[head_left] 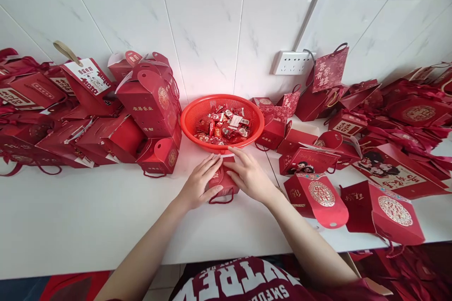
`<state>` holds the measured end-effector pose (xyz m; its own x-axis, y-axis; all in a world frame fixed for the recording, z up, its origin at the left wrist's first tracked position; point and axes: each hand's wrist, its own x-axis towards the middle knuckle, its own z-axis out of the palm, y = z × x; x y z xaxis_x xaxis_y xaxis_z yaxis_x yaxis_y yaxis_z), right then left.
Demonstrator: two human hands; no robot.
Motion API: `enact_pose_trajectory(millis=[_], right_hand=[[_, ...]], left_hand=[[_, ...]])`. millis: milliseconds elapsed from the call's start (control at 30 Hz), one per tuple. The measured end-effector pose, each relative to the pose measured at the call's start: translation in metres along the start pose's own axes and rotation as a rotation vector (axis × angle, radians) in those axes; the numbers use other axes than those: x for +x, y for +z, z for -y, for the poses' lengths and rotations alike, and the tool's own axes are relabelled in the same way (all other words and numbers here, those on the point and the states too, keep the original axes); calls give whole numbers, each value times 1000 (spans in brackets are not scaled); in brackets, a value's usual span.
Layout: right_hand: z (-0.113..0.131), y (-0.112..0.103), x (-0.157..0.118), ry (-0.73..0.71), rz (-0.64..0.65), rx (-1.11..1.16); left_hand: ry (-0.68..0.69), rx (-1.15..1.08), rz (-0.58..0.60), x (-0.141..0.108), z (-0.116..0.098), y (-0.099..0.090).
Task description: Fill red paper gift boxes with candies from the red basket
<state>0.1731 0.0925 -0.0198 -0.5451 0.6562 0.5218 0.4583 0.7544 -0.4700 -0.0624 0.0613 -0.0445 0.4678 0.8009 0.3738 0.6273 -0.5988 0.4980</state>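
A small red gift box (228, 190) with a red cord handle lies on the white table between my two hands. My left hand (202, 181) rests on its left side and top, fingers stretched out. From the right, my right hand (251, 175) lays its extended fingers over the box top. Neither hand wraps around the box, and part of its top is hidden under the fingers. Just behind it stands a red plastic colander (222, 99) with many red-wrapped candies (226, 124) inside.
Red gift boxes (148, 103) are stacked to the left, with more in rows beside them. To the right sit several others, including an upright-flapped box (321, 195) near the front edge. A white power strip (292, 63) is on the tiled wall (205, 33).
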Motion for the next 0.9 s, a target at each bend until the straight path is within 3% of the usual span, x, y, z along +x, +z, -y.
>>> enact_pose_trajectory(millis=[167,267,467,900], right_hand=[[-13,23,-14,213,-288,604],[-22,32,-21,239,-230,745],[-21,32,-23,178,11,560],[-13,27,-19,115,-7,382]], left_hand=[[-5,-26,-6,0,1,1],[-5,-59,-19,-1,5,2],[21,-119,-49,-4,16,3],[-13,-214,-70,-7,19,-3]])
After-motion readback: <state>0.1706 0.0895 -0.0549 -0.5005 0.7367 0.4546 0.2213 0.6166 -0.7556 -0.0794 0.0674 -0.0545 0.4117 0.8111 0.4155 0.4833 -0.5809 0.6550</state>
